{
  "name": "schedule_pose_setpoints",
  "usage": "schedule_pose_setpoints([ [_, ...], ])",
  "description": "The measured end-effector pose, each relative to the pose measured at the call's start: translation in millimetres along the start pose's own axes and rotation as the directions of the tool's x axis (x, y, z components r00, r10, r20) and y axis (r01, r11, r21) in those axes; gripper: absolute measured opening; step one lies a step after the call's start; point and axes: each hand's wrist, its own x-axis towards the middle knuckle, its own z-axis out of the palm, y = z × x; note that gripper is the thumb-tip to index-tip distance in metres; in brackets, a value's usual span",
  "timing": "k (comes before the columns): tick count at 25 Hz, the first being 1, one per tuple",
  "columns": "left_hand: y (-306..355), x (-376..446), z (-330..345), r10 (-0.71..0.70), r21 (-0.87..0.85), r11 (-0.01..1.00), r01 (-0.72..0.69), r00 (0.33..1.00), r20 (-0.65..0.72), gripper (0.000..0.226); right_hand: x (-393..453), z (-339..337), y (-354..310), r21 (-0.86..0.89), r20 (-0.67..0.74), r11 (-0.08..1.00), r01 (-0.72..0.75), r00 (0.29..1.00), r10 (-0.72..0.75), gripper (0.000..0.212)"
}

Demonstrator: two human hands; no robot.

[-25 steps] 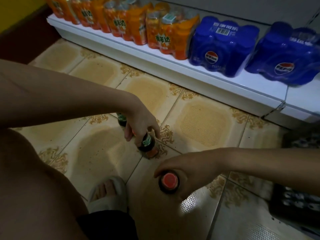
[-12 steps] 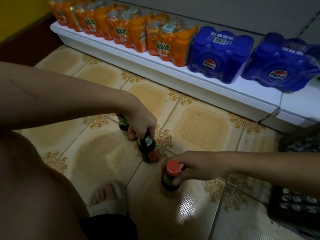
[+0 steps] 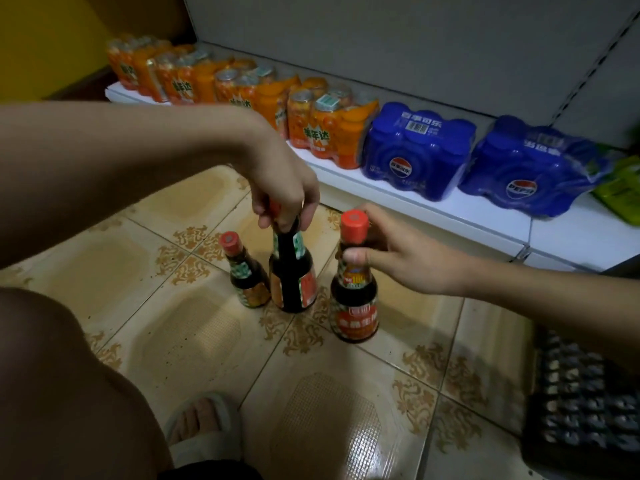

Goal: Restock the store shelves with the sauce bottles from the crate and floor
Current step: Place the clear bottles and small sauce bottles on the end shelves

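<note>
- My sandal (image 3: 204, 441) sits nearest, on the tiled floor (image 3: 329, 410); the dark crate (image 3: 585, 403) lies low at my right; its contents cannot be made out.
- Right hand (image 3: 405, 258): grasping the right bottle (image 3: 354, 282) at the neck, thumb across the front, fingers behind, just under the red cap; half a second ago this bottle stood low on the tile under my palm; now it appears raised, though I cannot confirm its base is clear of the floor.
- Left hand (image 3: 287, 195): clenched from above round the cap and neck of the middle bottle (image 3: 292, 271); this bottle has come up with the hand since the last look, and reads as lifted or about to be; contact with the tile cannot be settled.
- Small bottle (image 3: 244, 275): stands ungripped on the floor, touching or just beside the middle bottle on its left; earlier it was mostly hidden behind my left hand; it is now plainly exposed.
- Shelf (image 3: 485, 216): beyond the bottles, low and white; orange can packs (image 3: 322, 129) at left, blue cola packs (image 3: 415, 150) at right, a green pack (image 3: 623, 192) at the far edge.
- Finding: both grips are secured and the lift is under way; two bottles are in hand for shelving; one remains on the floor for a later trip.
</note>
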Motion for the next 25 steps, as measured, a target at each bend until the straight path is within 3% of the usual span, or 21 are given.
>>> schedule_pose_setpoints([
  [3, 6.2, -34.8, -45.1, 0.069, -0.015, 0.997, -0.072, 0.984, -0.166, 0.023, 19.3, -22.8, -36.7, 0.042, -0.152, 0.995, 0.095, 0.984, -0.088, 0.032],
  [6, 6.0, -74.9, -92.0, 0.101, -0.064, 0.990, -0.126, 0.946, -0.309, 0.024, 36.2, -51.6, -87.4, -0.035, -0.310, 0.974, 0.223, 0.924, -0.223, 0.026],
  [9, 4.8, -128.0, -145.5, 0.116, -0.057, 0.986, -0.155, 0.897, -0.427, 0.025, 44.9, -92.5, -150.8, -0.117, -0.446, 0.931, 0.346, 0.819, -0.361, 0.018],
  [11, 3.9, -165.4, -180.2, 0.140, -0.058, 0.979, -0.198, 0.845, -0.516, 0.025, 49.2, -120.3, -194.1, -0.223, -0.535, 0.884, 0.410, 0.707, -0.463, 0.020],
  [14, 0.8, -225.7, -226.6, 0.151, -0.089, 0.960, -0.266, 0.760, -0.632, 0.037, 60.6, -169.2, -253.5, -0.348, -0.576, 0.827, 0.443, 0.595, -0.561, 0.018],
  [16, 2.2, -257.2, -254.5, 0.146, -0.093, 0.948, -0.303, 0.677, -0.721, 0.043, 71.0, -204.2, -284.9, -0.390, -0.631, 0.811, 0.437, 0.514, -0.581, 0.017],
  [18, 11.8, -279.8, -279.0, 0.160, -0.089, 0.920, -0.382, 0.573, -0.804, 0.036, 83.9, -238.8, -310.1, -0.343, -0.716, 0.829, 0.442, 0.448, -0.535, 0.020],
  [21, 21.4, -297.6, -321.2, 0.185, -0.057, 0.871, -0.487, 0.435, -0.881, 0.023, 105.7, -284.1, -328.1, -0.251, -0.797, 0.859, 0.446, 0.409, -0.445, 0.025],
  [25, 33.2, -308.2, -372.2, 0.173, -0.001, 0.853, -0.523, 0.284, -0.943, 0.018, 138.0, -330.8, -326.7, -0.328, -0.848, 0.880, 0.345, 0.302, -0.435, 0.029],
])
